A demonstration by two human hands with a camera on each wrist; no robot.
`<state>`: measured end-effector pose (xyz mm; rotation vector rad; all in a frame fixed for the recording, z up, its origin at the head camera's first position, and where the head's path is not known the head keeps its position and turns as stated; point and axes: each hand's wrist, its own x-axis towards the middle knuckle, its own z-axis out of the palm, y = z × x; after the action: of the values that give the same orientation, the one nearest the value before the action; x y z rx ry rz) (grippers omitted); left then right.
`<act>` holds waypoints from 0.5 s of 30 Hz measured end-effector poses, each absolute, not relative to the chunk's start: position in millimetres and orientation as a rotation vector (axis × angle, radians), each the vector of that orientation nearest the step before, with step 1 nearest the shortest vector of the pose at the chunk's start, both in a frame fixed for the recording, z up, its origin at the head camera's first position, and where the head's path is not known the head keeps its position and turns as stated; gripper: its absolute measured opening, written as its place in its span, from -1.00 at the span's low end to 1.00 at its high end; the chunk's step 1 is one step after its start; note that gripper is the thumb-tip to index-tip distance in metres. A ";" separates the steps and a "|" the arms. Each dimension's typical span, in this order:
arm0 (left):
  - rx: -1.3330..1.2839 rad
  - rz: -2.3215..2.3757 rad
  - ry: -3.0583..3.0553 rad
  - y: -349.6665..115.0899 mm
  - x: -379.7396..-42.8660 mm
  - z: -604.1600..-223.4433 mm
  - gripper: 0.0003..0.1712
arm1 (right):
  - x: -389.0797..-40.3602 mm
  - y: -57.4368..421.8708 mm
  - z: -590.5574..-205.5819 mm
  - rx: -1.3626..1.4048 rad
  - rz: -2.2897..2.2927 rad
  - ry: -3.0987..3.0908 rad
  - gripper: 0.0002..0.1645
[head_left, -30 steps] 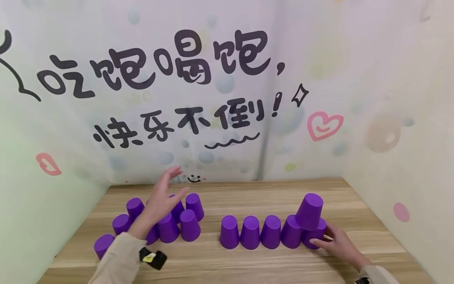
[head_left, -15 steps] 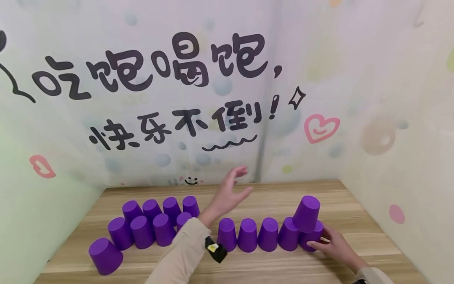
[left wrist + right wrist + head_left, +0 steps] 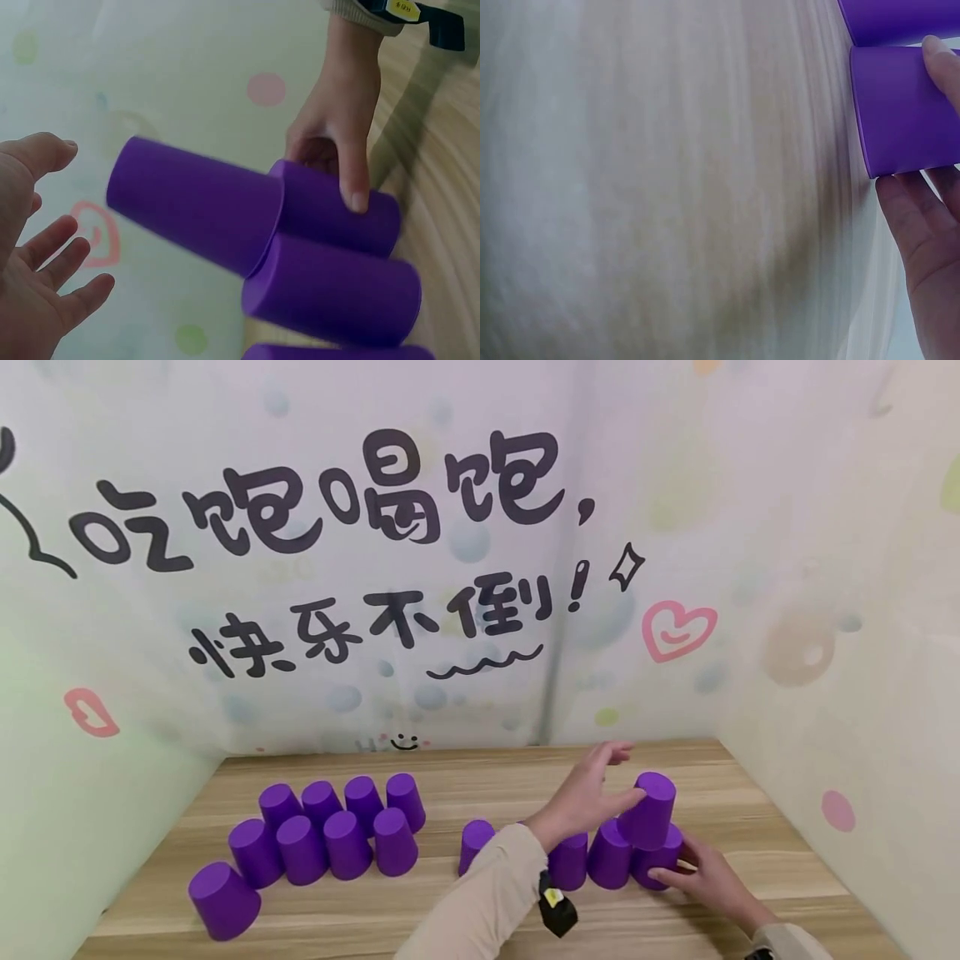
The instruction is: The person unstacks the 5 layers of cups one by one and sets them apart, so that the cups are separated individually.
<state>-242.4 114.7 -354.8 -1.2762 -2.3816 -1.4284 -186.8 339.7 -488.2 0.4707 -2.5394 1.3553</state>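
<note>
A row of upside-down purple cups stands on the right of the table, with one upper cup (image 3: 651,817) straddling the two rightmost ones. My right hand (image 3: 712,883) holds the end cup (image 3: 904,112) of that row, thumb on its near side and fingers round its right side. Beside the upper cup is my left hand (image 3: 588,797), fingers spread, thumb pointing towards the cup. In the left wrist view a gap shows between the left hand (image 3: 37,255) and the upper cup (image 3: 195,202). The left forearm hides part of the row.
Two more rows of upside-down purple cups (image 3: 300,852) stand at the left of the wooden table (image 3: 315,922), one cup (image 3: 223,902) nearer the front. A printed backdrop (image 3: 337,710) rises behind the table's far edge, with side walls left and right.
My left hand has swept right from above the left cups, across the row, to beside the upper cup. The right hand keeps its hold on the end cup.
</note>
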 end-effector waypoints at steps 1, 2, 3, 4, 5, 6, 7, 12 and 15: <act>-1.284 -1.406 -2.398 119.1 -240.7 -355.2 -0.39 | -187.1 339.7 -488.4 0.477 1.358 -2.535 -0.29; -1.292 -1.381 -2.413 123.1 -239.6 -356.1 -0.39 | -187.4 339.5 -488.6 0.482 1.360 -2.531 -0.29; -1.296 -1.349 -2.426 126.8 -238.5 -357.4 -0.39 | -187.6 339.4 -488.7 0.485 1.364 -2.527 -0.29; -1.297 -1.316 -2.439 129.9 -237.5 -358.6 -0.38 | -187.6 339.3 -488.7 0.485 1.366 -2.525 -0.28; -1.296 -1.290 -2.454 132.6 -236.6 -359.9 -0.38 | -187.6 339.2 -488.7 0.484 1.371 -2.526 -0.28; -1.297 -1.278 -2.466 134.9 -235.7 -361.3 -0.37 | -187.4 339.2 -488.6 0.481 1.372 -2.529 -0.28; -1.297 -1.265 -2.476 136.9 -235.1 -363.0 -0.37 | -187.2 339.2 -488.5 0.477 1.371 -2.533 -0.27; -1.263 -1.231 -2.506 143.5 -230.5 -373.1 -0.36 | -186.0 339.5 -488.3 0.450 1.380 -2.550 -0.27; -1.230 -1.238 -2.508 145.4 -227.5 -378.3 -0.36 | -185.9 339.9 -488.5 0.458 1.388 -2.552 -0.27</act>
<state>-227.5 145.4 -378.3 -1.2295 -2.5077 -1.2378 -185.9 339.9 -488.5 0.4579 -2.5516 1.3880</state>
